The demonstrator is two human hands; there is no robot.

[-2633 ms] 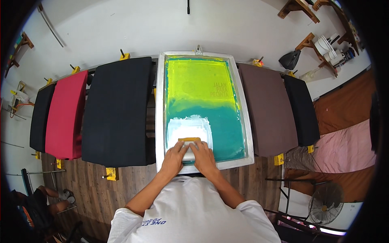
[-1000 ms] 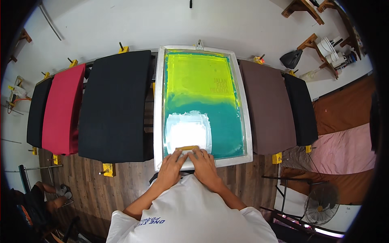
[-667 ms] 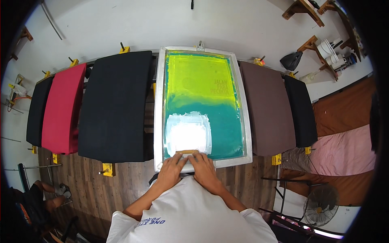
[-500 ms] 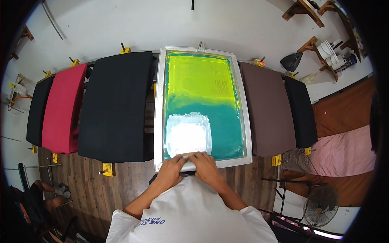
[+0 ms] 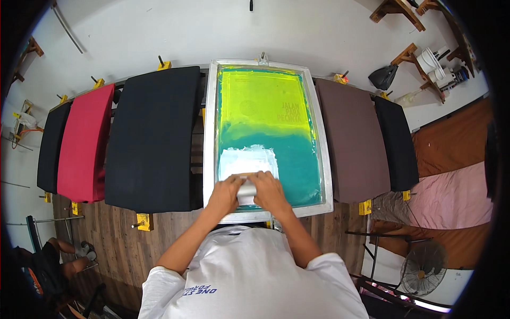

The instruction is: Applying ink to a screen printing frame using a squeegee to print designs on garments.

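A screen-printing frame lies flat in front of me, with a metal rim and green mesh tinted yellow over its far half. White ink covers the near left part of the mesh. On that ink stands a squeegee with a pale handle, lying crosswise. My left hand is closed around its left end. Fingers curled over the top, my right hand grips its right end. The squeegee's lower edge and my thumbs are partly hidden.
Boards covered in dark cloth, red cloth and brown cloth flank the frame. Yellow clamps stick out at the board ends. A standing fan is at the lower right. Another person sits at the lower left.
Both hands have pushed the squeegee away from me, from the frame's near rim onto the white ink, and the near part of the ink patch is now behind it.
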